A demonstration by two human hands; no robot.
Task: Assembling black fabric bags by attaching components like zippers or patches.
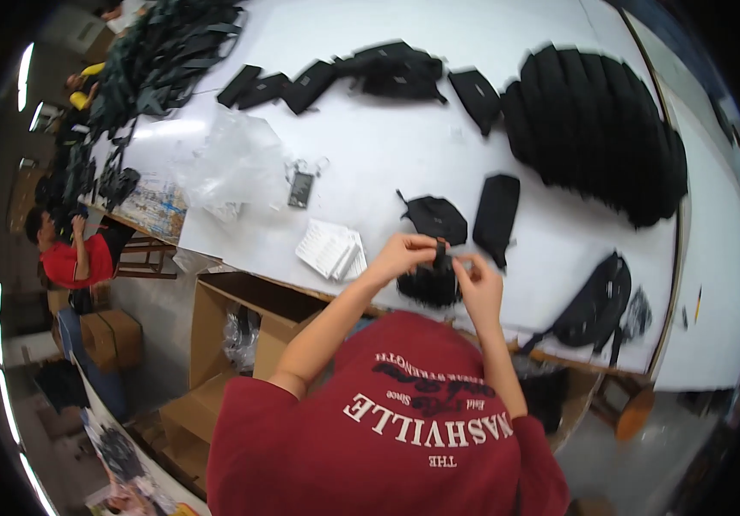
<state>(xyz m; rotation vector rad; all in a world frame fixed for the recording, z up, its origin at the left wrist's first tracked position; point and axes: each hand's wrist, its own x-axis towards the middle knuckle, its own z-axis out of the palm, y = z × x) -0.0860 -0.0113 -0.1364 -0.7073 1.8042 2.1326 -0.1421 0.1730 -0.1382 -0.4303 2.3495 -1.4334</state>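
Observation:
My left hand pinches a small black strap-like piece above the near edge of the white table. Close beside it, my right hand has its thumb and fingers pressed together at the piece's right side; what lies between those fingertips is too small to make out. Below both hands sits a dark bundle of small black pieces, partly covered by them. Just beyond is a black pouch with a strap end, and a flat black pouch lies to its right.
A large row of packed black pouches fills the back right. Black straps heap at the far left. Nearer are clear plastic bags, a dark phone-like device, white papers, a black bag and a cardboard box.

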